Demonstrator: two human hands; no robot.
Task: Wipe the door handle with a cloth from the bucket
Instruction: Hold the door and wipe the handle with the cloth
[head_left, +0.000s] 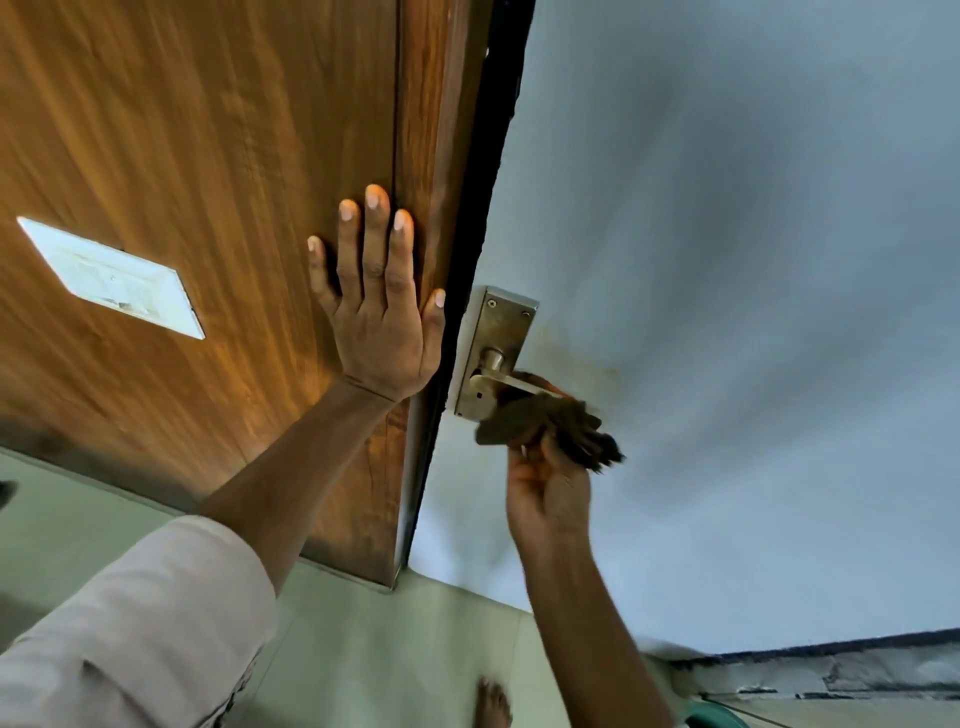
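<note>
A metal lever door handle (498, 382) on a steel backplate (501, 325) sits on the pale grey door (727, 260). My right hand (548, 499) is just below the handle, shut on a dark brown cloth (550, 426) that is bunched up and pressed against the lever's outer end. My left hand (382, 306) lies flat with fingers spread on the wooden panel (208, 156) beside the door's edge. The bucket shows only as a green rim (719, 717) at the bottom right.
A white switch plate (111, 278) is set into the wooden panel at left. The floor (389, 649) is pale green tile, with my bare foot (493, 704) at the bottom. A dark frame strip (483, 208) runs between panel and door.
</note>
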